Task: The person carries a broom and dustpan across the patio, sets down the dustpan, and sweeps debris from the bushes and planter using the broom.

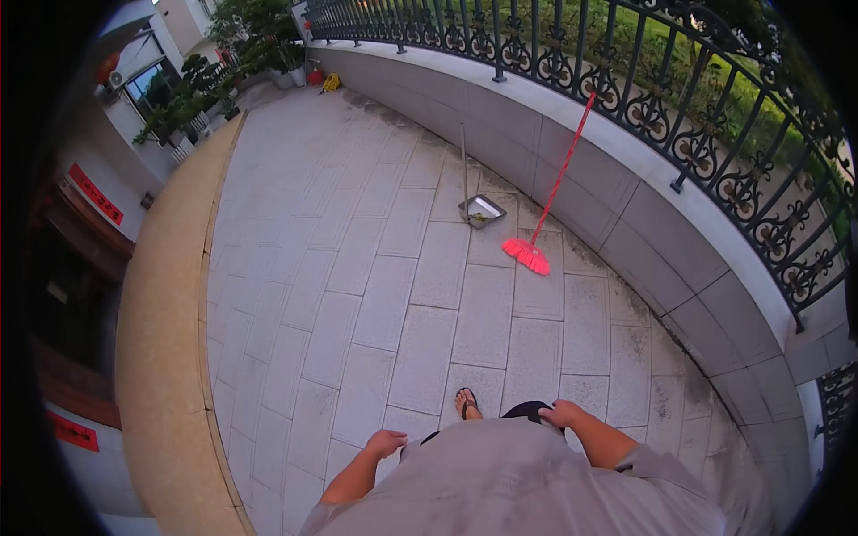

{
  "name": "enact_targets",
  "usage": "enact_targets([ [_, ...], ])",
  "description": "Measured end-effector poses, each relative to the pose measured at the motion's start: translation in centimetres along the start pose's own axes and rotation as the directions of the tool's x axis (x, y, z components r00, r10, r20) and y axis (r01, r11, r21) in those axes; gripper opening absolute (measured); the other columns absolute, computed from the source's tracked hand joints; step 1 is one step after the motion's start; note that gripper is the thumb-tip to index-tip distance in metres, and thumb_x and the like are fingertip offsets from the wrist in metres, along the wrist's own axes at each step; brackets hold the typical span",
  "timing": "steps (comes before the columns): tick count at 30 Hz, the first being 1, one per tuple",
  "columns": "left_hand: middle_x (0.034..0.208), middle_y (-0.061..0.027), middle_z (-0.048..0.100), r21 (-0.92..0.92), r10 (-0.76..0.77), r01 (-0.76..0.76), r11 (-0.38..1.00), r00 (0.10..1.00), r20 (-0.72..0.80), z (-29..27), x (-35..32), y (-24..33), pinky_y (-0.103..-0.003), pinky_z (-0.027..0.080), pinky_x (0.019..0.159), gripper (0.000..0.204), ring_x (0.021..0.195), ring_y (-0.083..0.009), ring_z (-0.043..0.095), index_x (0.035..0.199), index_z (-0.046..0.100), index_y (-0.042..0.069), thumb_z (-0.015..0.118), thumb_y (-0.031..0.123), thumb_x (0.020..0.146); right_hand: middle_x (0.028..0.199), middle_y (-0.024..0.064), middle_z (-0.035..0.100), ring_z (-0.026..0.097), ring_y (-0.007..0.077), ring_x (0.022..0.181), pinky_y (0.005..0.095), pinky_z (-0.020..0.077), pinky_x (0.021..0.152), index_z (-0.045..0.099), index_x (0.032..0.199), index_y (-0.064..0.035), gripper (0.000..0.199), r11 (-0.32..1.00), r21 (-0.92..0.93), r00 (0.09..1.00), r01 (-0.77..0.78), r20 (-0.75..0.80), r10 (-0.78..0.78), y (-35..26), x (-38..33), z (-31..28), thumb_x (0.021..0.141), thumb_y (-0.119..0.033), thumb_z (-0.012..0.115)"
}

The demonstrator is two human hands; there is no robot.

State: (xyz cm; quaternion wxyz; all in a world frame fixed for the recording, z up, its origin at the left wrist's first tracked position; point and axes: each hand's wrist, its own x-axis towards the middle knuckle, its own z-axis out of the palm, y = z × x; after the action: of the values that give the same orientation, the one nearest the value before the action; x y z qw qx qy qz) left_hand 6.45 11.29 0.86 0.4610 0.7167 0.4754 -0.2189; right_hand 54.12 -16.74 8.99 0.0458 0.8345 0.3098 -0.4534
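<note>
One broom (545, 210), one dustpan (480, 211), two hands (386, 442).

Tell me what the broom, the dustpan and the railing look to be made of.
Broom: likely plastic, judging by the uniform bright red of its bristles and thin stick, which leans on the wall.
Dustpan: probably metal; grey with a dull sheen, a thin upright handle, and bits of debris inside.
Railing: seemingly wrought iron or cast metal, painted dark, with slim bars and scrollwork.

I'm looking down on a home's outdoor terrace: pale stone paving (375, 268), a curved ornate iron railing (626, 80) upper right, potted plants (192, 98) upper left, a red broom (545, 201) and dustpan (480, 210) against the low wall.
</note>
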Motion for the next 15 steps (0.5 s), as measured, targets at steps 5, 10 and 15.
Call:
enact_targets([
  [5, 0.105, -0.0052, 0.073, -0.487, -0.262, 0.143, 0.862, 0.947, -0.186, -21.1, 12.9, 14.8, -0.04, 0.057, 0.071, 0.043, 0.086, -0.0224, 0.069, 0.132, 0.068, 0.012, 0.067, 0.037, 0.096, 0.102, 0.0222, 0.074, 0.071, 0.0354, 0.101, 0.0457, 0.0548, 0.09, 0.078, 0.1, -0.0028, 0.054, 0.953, 0.304, 0.966, -0.013, -0.241, 0.09, -2.4, 6.5, -11.0, 0.088, -0.053, 0.065],
  [10, 0.099, -0.0041, 0.072, -0.388, -0.07, -0.047, 0.921, 0.957, -0.282, -29.1, 24.7, 25.3, -0.034, 0.052, 0.056, 0.047, 0.072, -0.0132, 0.062, 0.138, 0.064, 0.011, 0.069, 0.031, 0.095, 0.101, 0.0226, 0.073, 0.069, 0.0397, 0.098, 0.0472, 0.0552, 0.088, 0.077, 0.092, -0.0009, 0.047, 0.97, 0.213, 0.94, -0.116, -0.291, 0.177, 3.2, 14.7, -13.1, 0.088, -0.046, 0.064],
  [15, 0.111, -0.0064, 0.07, -0.491, -0.113, 0.051, 0.87, 0.989, -0.099, -29.9, 31.5, 36.7, -0.034, 0.054, 0.062, 0.056, 0.076, -0.0154, 0.064, 0.145, 0.057, 0.012, 0.071, 0.028, 0.094, 0.112, 0.0243, 0.072, 0.069, 0.0379, 0.105, 0.0452, 0.0547, 0.093, 0.076, 0.102, 0.0024, 0.055, 0.969, -0.005, 0.964, -0.248, 0.092, 0.248, 5.2, 19.8, -22.0, 0.082, -0.049, 0.074],
])
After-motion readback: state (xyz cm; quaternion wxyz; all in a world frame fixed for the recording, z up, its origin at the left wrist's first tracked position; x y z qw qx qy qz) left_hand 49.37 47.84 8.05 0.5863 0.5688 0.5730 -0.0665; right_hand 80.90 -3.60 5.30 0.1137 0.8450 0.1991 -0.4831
